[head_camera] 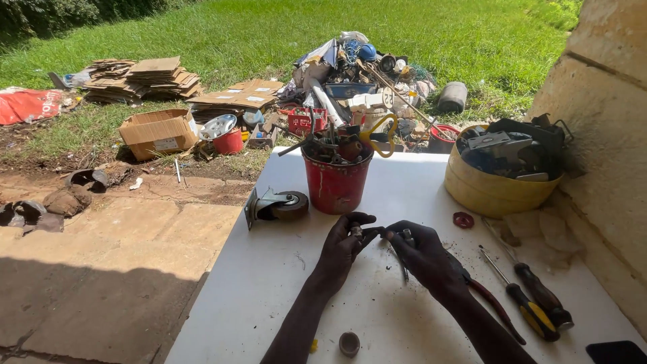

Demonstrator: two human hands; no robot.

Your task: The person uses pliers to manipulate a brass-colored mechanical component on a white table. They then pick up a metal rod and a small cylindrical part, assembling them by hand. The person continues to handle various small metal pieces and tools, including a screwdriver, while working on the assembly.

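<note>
Outdoors beside grass (202,40), over a white table (269,283), both hands' fingers (357,226) pinch small metal parts (356,231).

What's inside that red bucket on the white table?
The red bucket is crammed with dark metal tools and parts, with yellow-handled scissors sticking out on top. Whatever lies deeper is covered by that pile.

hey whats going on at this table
A person is working at a white table outdoors. The left hand pinches a small metal part, and the right hand holds a thin tool against it; red-handled pliers lie under the right wrist. A red bucket of tools, a caster wheel and a yellow tub of parts stand behind, two screwdrivers at the right.
</note>
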